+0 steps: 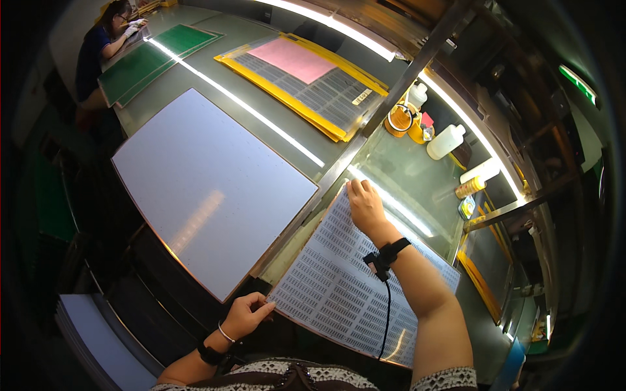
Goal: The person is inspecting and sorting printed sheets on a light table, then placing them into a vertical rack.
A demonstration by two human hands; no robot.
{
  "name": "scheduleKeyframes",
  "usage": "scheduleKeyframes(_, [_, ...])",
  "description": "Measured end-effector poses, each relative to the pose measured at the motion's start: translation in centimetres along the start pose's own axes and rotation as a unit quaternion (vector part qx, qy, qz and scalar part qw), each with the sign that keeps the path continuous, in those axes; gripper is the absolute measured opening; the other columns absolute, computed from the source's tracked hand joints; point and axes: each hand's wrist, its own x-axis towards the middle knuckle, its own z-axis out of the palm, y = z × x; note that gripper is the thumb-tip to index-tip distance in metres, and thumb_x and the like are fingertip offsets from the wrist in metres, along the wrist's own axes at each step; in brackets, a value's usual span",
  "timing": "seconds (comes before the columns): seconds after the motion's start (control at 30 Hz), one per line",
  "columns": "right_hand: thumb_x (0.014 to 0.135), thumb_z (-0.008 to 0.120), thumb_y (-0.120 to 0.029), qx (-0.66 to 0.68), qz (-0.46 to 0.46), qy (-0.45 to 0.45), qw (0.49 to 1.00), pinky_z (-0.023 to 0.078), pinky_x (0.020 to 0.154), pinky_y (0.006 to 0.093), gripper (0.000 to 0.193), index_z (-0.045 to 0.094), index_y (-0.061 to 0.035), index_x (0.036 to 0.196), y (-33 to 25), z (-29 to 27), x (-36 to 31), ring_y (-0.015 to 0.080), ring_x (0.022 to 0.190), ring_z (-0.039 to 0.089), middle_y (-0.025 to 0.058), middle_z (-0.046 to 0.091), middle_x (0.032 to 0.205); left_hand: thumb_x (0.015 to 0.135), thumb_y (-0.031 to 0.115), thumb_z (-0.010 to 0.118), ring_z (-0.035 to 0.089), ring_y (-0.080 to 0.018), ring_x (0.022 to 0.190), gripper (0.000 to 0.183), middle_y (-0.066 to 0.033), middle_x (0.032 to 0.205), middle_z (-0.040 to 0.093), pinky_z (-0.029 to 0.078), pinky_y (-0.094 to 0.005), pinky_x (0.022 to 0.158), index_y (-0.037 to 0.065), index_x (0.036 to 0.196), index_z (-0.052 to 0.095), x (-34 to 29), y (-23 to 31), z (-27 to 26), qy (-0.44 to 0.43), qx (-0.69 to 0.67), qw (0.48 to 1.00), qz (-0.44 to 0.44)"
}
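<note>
A thin, light panel (326,287) covered in rows of small dark marks lies on the bench in front of me. My left hand (244,317) is closed on its near left corner, thumb and finger pinching the edge. At its far left corner my right hand (366,207) has its fingers bent together over the edge, with the palm facing down. A black strap with a small device and cable (383,259) sits on my right wrist. Left of the panel, apart from it, a larger plain pale sheet (215,182) rests on the bench, its near edge overhanging.
Yellow-framed screens (280,91) with a pink sheet (292,60) lie farther back. A metal post (417,62) crosses between the bench sections. White bottles (446,142) and a tape roll (399,120) stand at right. Beyond green panels (156,62), a co-worker (104,49) sits far left.
</note>
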Motion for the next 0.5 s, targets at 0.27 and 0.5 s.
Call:
scheduleKeyframes(0.27, [0.073, 0.056, -0.008, -0.057, -0.072, -0.115, 0.989, 0.044, 0.080, 0.0292, 0.013, 0.064, -0.0016, 0.080, 0.4, -0.8, 2.3, 0.0238, 0.090, 0.048, 0.0083, 0.050, 0.094, 0.087, 0.014, 0.062, 0.060, -0.0086, 0.065, 0.015, -0.0024, 0.072, 0.062, 0.049, -0.0216, 0.060, 0.000, 0.082, 0.058, 0.1, -0.4, -0.2, -0.006, -0.003, 1.000, 0.013])
scheduleKeyframes(0.5, [0.078, 0.056, -0.013, 0.068, 0.078, -0.056, 0.993, 0.038, 0.096, 0.0369, 0.042, 0.053, 0.0004, 0.118, -0.8, -1.0, -1.5, 0.0301, 0.113, 0.044, 0.0154, 0.051, 0.114, 0.089, 0.016, 0.060, 0.060, -0.0102, 0.062, 0.020, -0.0043, 0.070, 0.061, 0.051, -0.0232, 0.058, -0.002, 0.081, 0.059, 0.2, -0.3, 0.7, -0.002, -0.067, 0.998, 0.000])
